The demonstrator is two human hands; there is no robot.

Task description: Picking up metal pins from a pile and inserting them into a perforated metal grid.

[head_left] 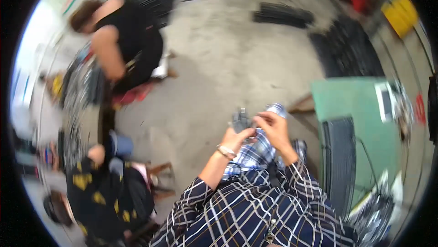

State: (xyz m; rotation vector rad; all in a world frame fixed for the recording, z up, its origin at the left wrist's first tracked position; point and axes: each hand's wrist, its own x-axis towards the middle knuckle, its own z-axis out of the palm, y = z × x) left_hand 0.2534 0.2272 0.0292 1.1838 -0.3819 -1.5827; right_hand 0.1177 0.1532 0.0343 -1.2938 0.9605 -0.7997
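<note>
**Mid-handling by the look of it: grey piece [241, 121] held up, not set down**

Far left: long worktop [93, 124] loaded with dark strips [77, 96]. Too blurred to sort finished from unfinished. At near end, co-worker in black-and-yellow top [93, 197], blue bucket [122, 145] just beside. Farther up, co-worker in black sleeveless top [137, 41], bent toward same worktop. Black bundle [157, 0] just beyond.

Centre: left hand [232, 140] closed around grey piece, thumb along near side, other fingers mostly hidden. Right hand [276, 130] right at the piece, thumb and fingertips drawn together. Can't tell pinching from merely touching. Below: blue-and-white checked cloth [255, 153]. Would call handling under way, not complete.

Right: floor bundle [283, 14], then wider dark pile [349, 48], both well apart from hands. Look gathered, so probably done or staged; can't tell which. Nearer: green worktop [342, 94] with dark ribbed bundle [340, 160] laid lengthwise, fairly neat. Also white-edged flat object [386, 103] and clear plastic bag [376, 213]. Can't count remaining pieces.
</note>
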